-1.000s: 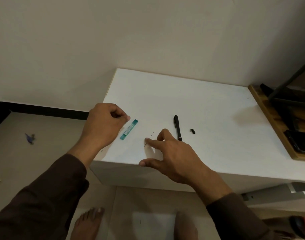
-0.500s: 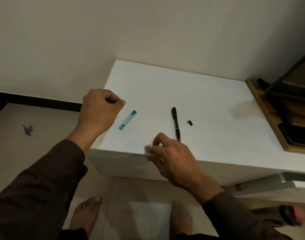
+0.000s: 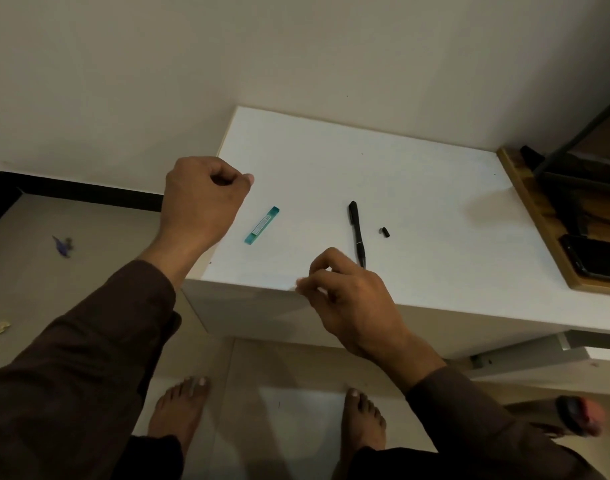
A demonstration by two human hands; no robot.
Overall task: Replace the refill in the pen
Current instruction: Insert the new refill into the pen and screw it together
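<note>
A black pen (image 3: 357,233) lies on the white table (image 3: 417,188), with its small black end cap (image 3: 384,232) just to its right. A teal refill case (image 3: 262,225) lies to the left of the pen. My right hand (image 3: 348,299) is at the table's front edge with thumb and forefinger pinched together. The thin refill it pinches is hidden between the fingertips. My left hand (image 3: 199,202) hovers over the table's left edge as a curled fist, thumb against forefinger, and nothing shows in it.
A wooden tray (image 3: 538,216) at the table's right edge holds a dark phone (image 3: 594,261) and other dark items. A dark metal bar (image 3: 580,133) slants above it. The wall is behind the table. Below are my bare feet and small scraps on the floor.
My right hand dragged the thin refill from the tabletop to the front edge and pinched it up. My left hand stayed curled and drew slightly left of the teal case.
</note>
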